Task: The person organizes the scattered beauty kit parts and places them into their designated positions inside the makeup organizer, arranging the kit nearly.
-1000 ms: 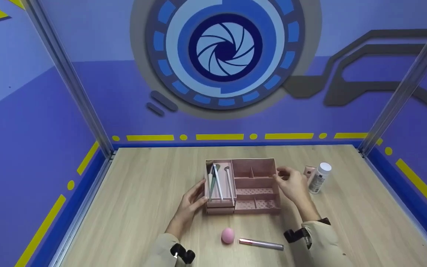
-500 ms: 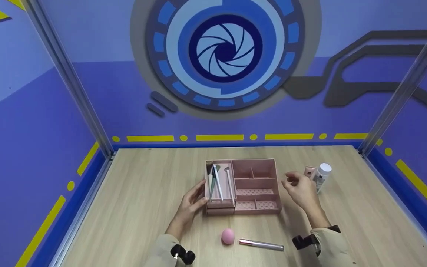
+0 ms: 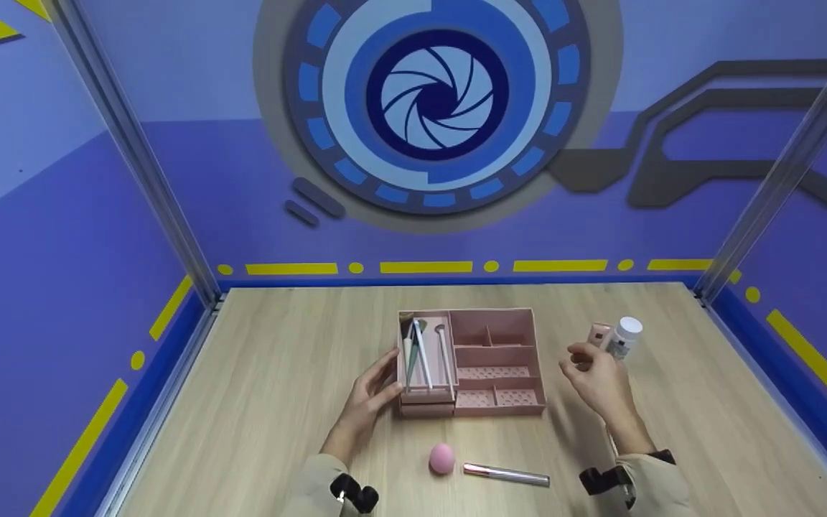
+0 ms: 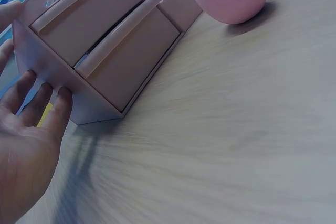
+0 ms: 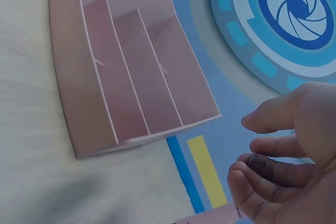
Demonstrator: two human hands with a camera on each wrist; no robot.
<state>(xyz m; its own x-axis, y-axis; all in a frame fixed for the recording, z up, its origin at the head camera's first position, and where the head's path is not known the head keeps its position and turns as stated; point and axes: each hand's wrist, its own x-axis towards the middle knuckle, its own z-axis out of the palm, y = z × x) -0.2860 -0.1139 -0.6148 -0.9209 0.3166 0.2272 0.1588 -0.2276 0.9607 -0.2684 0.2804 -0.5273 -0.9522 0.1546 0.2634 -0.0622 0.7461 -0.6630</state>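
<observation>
A pink desktop organizer (image 3: pixel 497 411) stands mid-table, with drawers at its left front and bare divided compartments on its right. Several makeup brushes (image 3: pixel 424 355) lie in its upper left tray. My left hand (image 3: pixel 370 397) touches the organizer's left side with extended fingertips; in the left wrist view the fingers (image 4: pixel 63 109) press against the side panel. To the right of the organizer, apart from it, my right hand (image 3: pixel 598 379) hovers with loosely bent fingers and nothing in them. It overlaps a white-capped bottle (image 3: pixel 629 330) in the head view, hiding the lower part.
A pink egg-shaped makeup sponge (image 3: pixel 442 459) and a silver tube with a pinkish end (image 3: pixel 507 474) lie in front of the organizer. A small pink tube (image 3: pixel 599 333) stands beside the bottle. Blue walls bound the wooden table (image 3: pixel 277 345) at the back and sides.
My right hand has left the organizer's right edge and moved right, toward the bottle and pink tube. The left hand has stayed at the organizer's left side.
</observation>
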